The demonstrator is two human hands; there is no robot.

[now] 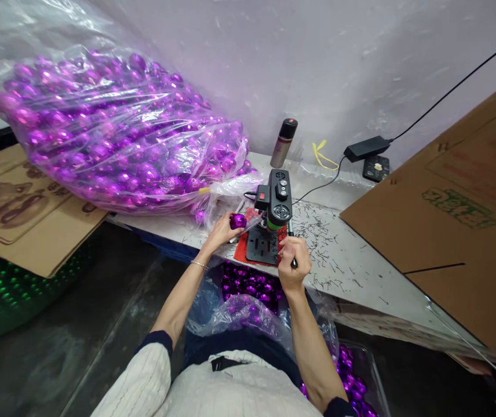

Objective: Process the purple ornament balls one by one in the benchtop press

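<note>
My left hand (223,230) is closed on a shiny purple ball (238,220), holding it just left of a small black bench machine (274,202). The machine stands on a black perforated base over a red mat (243,250). My right hand (294,263) is closed round the machine's black lever handle (292,246) at the front right of the base. A huge clear plastic bag of purple balls (113,133) lies on the table to the left. Another open bag of purple balls (252,289) sits on my lap below the table edge.
Several small metal pins litter the white tabletop (339,255). A spray can (283,142), a power adapter (366,149) and its cable stand at the wall. Cardboard sheets lean at the right (460,231) and lie at the left (22,208).
</note>
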